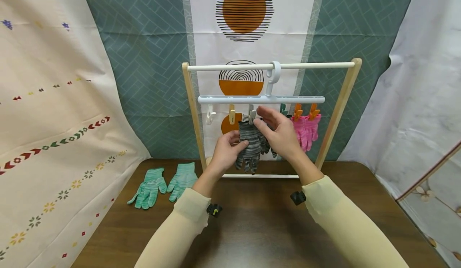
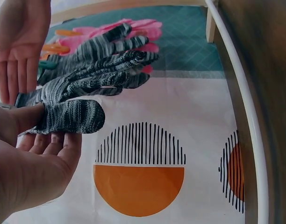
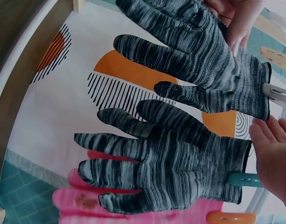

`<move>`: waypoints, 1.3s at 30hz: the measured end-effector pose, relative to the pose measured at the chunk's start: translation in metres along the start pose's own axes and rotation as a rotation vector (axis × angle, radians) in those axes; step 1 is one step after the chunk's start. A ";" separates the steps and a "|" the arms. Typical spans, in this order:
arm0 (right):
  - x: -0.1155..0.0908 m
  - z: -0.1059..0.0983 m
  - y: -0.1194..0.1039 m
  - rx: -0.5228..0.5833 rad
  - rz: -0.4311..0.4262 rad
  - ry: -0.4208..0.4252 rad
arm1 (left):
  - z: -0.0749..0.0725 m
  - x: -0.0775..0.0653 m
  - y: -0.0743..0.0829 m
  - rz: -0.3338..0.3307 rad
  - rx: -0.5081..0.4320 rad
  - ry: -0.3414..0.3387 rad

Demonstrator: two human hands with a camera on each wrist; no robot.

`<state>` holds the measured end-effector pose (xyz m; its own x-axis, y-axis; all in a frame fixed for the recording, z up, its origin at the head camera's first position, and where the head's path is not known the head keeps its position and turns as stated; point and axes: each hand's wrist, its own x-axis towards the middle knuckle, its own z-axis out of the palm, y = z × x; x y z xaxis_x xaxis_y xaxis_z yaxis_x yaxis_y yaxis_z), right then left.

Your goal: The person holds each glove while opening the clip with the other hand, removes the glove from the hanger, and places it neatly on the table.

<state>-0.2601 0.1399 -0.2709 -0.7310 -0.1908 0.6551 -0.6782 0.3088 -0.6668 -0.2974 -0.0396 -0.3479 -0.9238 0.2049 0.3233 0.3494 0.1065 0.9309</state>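
Note:
My left hand [image 1: 225, 152] holds a grey-and-black striped glove [image 1: 249, 140] near its cuff, thumb in front and fingers behind. A grey clip [image 3: 276, 94] grips the edge of that cuff, and the glove's fingers point down. Beside the clip, my right hand [image 1: 282, 134] has its fingers extended and thumb apart, fingertips right at the cuff with nothing in them. A second striped glove [image 3: 175, 163] hangs from a green clip [image 3: 243, 179] just to the right, partly behind my right hand in the head view.
A light blue hanger [image 1: 230, 99] hooks over a wooden rack's white rod [image 1: 230, 67]. Pink gloves [image 1: 306, 130] hang at right from orange clips [image 1: 298, 112]. At left hang a white clip [image 1: 210, 115] and a yellow clip [image 1: 232, 115]. Two green gloves [image 1: 148, 188] lie on the brown table [image 1: 252, 224].

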 end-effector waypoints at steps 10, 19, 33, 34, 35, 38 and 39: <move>0.012 0.004 0.002 0.137 0.055 -0.035 | 0.000 -0.008 0.003 -0.012 -0.011 -0.025; 0.018 0.009 0.011 0.341 0.104 -0.038 | 0.001 -0.010 0.004 -0.014 -0.025 -0.037; 0.019 0.016 0.003 0.224 0.130 0.067 | -0.006 -0.013 0.009 -0.029 -0.057 -0.025; 0.019 0.017 0.002 0.211 0.133 0.081 | -0.006 -0.016 0.014 -0.024 -0.061 -0.023; 0.019 0.018 0.000 0.198 0.137 0.096 | -0.007 -0.018 0.018 -0.016 -0.063 -0.018; 0.019 0.023 -0.003 0.170 0.142 0.139 | -0.008 -0.025 0.030 0.006 -0.060 -0.014; 0.020 0.024 -0.003 0.164 0.142 0.154 | -0.008 -0.027 0.034 0.013 -0.061 -0.014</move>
<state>-0.2743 0.1129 -0.2648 -0.8084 -0.0088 0.5886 -0.5817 0.1651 -0.7965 -0.2619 -0.0493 -0.3237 -0.9171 0.2191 0.3331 0.3504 0.0443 0.9355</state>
